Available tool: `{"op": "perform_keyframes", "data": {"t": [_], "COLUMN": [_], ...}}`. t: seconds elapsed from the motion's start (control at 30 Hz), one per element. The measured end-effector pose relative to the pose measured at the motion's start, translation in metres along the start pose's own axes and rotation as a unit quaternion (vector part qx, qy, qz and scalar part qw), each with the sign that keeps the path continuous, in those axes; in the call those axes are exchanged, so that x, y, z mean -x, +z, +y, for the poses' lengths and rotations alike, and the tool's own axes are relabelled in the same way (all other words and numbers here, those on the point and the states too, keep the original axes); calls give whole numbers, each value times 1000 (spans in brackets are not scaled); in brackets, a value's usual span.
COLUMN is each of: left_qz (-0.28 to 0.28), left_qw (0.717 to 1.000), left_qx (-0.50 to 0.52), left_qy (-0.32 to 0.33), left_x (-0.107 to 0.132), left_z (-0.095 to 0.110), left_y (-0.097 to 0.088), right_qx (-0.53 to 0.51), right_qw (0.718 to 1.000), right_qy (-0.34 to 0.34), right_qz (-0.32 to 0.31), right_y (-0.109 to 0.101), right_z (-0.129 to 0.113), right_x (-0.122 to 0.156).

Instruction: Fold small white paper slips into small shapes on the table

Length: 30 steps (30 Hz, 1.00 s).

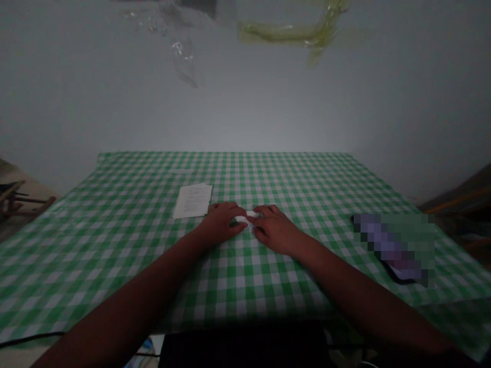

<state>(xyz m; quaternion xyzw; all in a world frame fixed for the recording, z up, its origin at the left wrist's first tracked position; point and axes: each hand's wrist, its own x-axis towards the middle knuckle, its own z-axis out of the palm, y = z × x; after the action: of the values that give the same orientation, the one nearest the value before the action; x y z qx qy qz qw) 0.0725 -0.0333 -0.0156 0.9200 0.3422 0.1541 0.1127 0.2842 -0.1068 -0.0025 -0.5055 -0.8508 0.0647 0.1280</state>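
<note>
The covering on the surface (268, 291) had a matt, fabric-like finish with faint creases; whether it was cloth or thin plastic could not be told. The small white piece (251, 214) looked matt and papery, though dim light hid its texture. The printed sheets (195, 200) were flat, matt paper. The wall (245, 102) looked smooth, with a dull painted finish. On it, the clear tape (184, 59) was crinkled, glossy plastic, and the yellow tape (284, 35) was translucent, wrinkled plastic with a slight sheen.
</note>
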Motion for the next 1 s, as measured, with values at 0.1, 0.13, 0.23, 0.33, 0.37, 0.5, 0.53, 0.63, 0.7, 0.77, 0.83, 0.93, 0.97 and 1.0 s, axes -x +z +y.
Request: {"op": "perform_keyframes", "data": {"t": [0.1,0.13,0.23,0.33,0.37,0.5,0.53,0.63,0.7,0.77,0.83,0.93,0.97,1.0], "left_qz": [-12,-14,-17,-15,-13,-7,-6,-6,-7,-8,-6,-7,-9,-11], "left_qw": [1000,1000,1000,999,999,997,997,997,996,995,994,994,995,995], "left_qx": [-9,-11,-19,-31,-36,-55,-56,-60,-72,-84,-94,-97,-94,-90], "left_qy": [5,5,8,31,39,54,55,56,54,52,51,44,38,31], "left_x": [0,0,0,2,2,4,4,5,5,6,6,5,4,4], "left_z": [1,1,1,3,4,5,5,5,7,9,11,12,12,12], "left_y": [-1,-1,-3,-5,-6,-6,-6,-5,-5,-6,-6,-7,-6,-6], "right_qx": [-1,-1,-9,-28,-34,-49,-51,-56,-58,-60,-61,-64,-65,-67], "right_qw": [1000,1000,999,998,998,996,996,995,995,995,994,992,990,989], "right_qy": [13,17,30,50,56,74,76,77,78,80,87,109,120,131], "right_qz": [-2,-3,-4,-8,-10,-21,-23,-25,-28,-27,-17,14,25,34], "right_y": [0,0,0,2,2,4,4,4,3,4,5,10,12,13], "right_z": [1,1,3,7,8,12,13,14,15,15,15,14,13,11], "right_x": [0,0,0,-2,-2,-5,-5,-6,-6,-6,-7,-12,-13,-15]}}
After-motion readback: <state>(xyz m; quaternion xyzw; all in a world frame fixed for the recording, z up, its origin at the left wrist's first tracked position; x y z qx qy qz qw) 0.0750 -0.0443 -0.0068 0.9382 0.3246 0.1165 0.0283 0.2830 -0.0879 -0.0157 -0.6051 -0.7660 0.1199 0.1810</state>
